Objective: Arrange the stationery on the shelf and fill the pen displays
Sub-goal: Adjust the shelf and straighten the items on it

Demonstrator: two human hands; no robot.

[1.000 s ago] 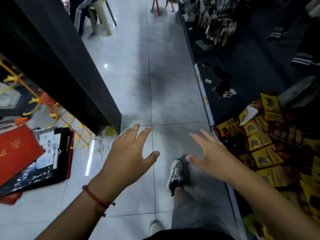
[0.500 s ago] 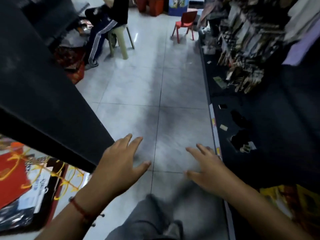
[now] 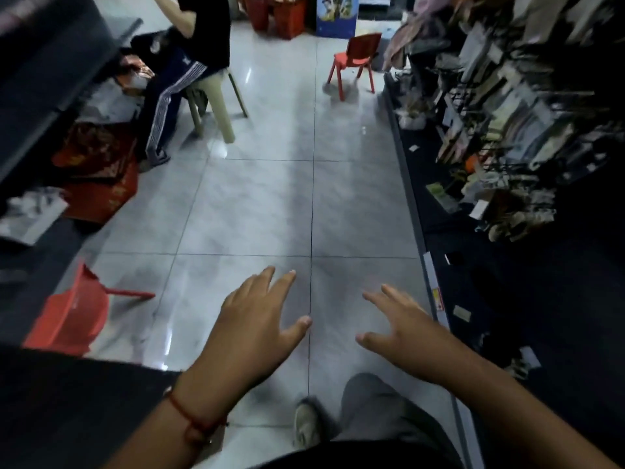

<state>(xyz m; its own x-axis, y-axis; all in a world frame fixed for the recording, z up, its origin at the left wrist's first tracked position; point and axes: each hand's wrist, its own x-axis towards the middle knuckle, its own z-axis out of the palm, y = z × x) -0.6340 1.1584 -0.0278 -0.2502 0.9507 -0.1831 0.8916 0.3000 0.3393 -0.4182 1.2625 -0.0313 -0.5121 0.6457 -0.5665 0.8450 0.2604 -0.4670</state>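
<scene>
My left hand (image 3: 252,324) is stretched out over the grey tiled aisle floor, fingers spread and straight, holding nothing; a red string is tied round its wrist. My right hand (image 3: 402,328) is held out beside it, fingers also spread and empty. A dark shelf (image 3: 527,299) runs along the right of the aisle, with several small loose items on its surface. Above it hangs a rack of packaged goods (image 3: 507,106), blurred. No pens or pen displays can be made out.
A person sits on a beige plastic stool (image 3: 216,106) at the upper left, beside red boxes (image 3: 101,177). A small red chair (image 3: 356,60) stands far up the aisle. A red plastic chair (image 3: 72,314) lies near left. A dark counter edge (image 3: 67,401) fills the lower left.
The view has lifted and moved forward down the aisle; the yellow packets and red folders left the frame. Both hands stay spread and empty in front of me.
</scene>
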